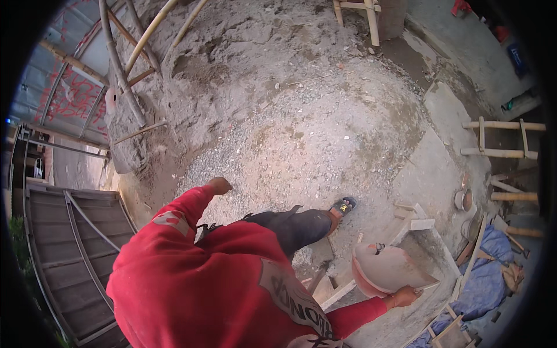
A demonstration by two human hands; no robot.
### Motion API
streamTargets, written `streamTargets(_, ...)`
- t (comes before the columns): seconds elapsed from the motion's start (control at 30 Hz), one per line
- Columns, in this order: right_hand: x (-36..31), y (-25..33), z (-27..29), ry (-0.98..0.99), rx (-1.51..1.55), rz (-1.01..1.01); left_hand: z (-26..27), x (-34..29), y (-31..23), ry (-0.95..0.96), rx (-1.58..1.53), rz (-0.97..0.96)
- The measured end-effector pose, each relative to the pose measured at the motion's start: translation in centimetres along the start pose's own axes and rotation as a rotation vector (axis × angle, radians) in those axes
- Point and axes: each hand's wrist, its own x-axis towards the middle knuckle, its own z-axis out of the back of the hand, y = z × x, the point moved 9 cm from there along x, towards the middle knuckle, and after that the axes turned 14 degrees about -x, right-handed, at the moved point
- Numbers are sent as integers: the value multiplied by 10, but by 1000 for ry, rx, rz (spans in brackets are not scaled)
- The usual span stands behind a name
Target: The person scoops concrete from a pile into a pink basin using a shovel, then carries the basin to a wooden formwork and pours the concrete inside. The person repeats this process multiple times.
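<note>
My left hand (220,185) hangs in front of my body above the gravelly ground, fingers loosely curled, with nothing visible in it. On the right, my right hand (404,297) is closed at the near rim of a shallow reddish tub (369,282) with a greyish inner surface. A short pale strip (427,286) sticks out beside its fingers; I cannot make out whether it belongs to the tub. The tub sits tilted inside a grey, mortar-stained trough with a raised edge (422,224). A small dark object (379,248) shows at the tub's far rim.
Gravel (307,136) lies ahead, with a grey sand heap (232,52) behind it. Bamboo poles (125,64) lean at the far left, near a metal-sheet panel (75,232). At right are bamboo frames (503,124), a bucket (463,199) and blue sheeting (484,278).
</note>
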Motion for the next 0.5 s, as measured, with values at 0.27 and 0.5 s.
streamTargets(0.27,-143,162,-53,104,-242,795,-197,-275,212,-293,-517,889)
streamTargets(0.5,-318,303,-53,250,-56,1187,-257,-242,139,-333,-1262,679)
